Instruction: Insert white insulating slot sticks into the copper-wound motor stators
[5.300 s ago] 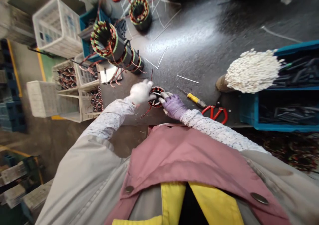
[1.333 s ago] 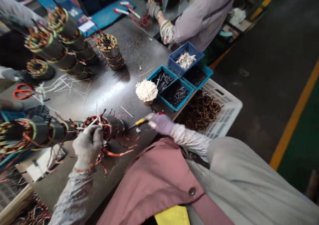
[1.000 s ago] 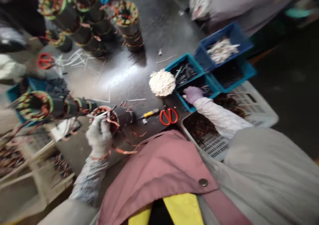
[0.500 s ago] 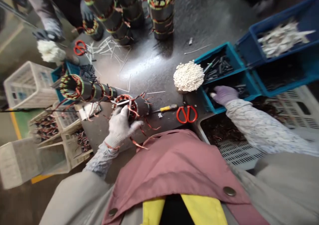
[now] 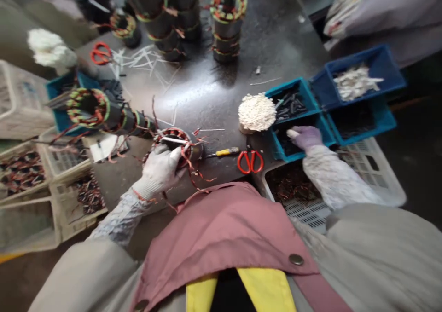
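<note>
My left hand (image 5: pixel 161 168), in a white knitted glove, is closed around the near side of a motor stator (image 5: pixel 197 152) lying on its side. Its open end shows reddish windings, and loose copper-coloured leads hang toward me. A white sleeve tube (image 5: pixel 174 140) lies across that end, by my thumb. My right hand (image 5: pixel 307 138), in a purple glove with a bare fingertip, reaches into a teal bin (image 5: pixel 293 154) of dark pieces. Its fingers look drawn together; whatever they grip is hidden. Between the hands lie a yellow-handled screwdriver (image 5: pixel 226 152) and red-handled scissors (image 5: pixel 250 161).
A bundle of white tubes (image 5: pixel 257 112) stands beside the teal bins. Stacked stators (image 5: pixel 228 26) occupy the back, another stack (image 5: pixel 113 114) lies left. A blue bin (image 5: pixel 390 89) holds white pieces. Crates (image 5: pixel 69 201) stand at left. A co-worker's gloved hand (image 5: pixel 119 2) is by a far stator.
The view has shifted, showing more of the right side. My left thumb has drawn in against the stator's end. My right hand remains in the teal bin.
</note>
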`<control>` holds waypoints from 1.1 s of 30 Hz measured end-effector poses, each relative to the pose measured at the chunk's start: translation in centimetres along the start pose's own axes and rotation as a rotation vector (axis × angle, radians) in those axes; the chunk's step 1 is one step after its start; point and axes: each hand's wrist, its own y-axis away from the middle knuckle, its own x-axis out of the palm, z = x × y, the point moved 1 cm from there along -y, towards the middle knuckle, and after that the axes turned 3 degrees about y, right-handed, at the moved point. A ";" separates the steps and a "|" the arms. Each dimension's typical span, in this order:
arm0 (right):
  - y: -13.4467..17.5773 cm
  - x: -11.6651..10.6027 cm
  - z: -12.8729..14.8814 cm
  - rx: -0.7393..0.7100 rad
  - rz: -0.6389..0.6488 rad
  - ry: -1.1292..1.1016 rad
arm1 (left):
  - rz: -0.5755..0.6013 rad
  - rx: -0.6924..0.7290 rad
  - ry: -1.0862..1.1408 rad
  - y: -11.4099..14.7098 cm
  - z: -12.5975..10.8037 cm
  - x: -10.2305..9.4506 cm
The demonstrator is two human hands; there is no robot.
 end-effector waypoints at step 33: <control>8.8 -3.4 19.6 -0.522 0.246 -1.030 | -0.059 0.093 0.135 -0.5 -0.3 0.5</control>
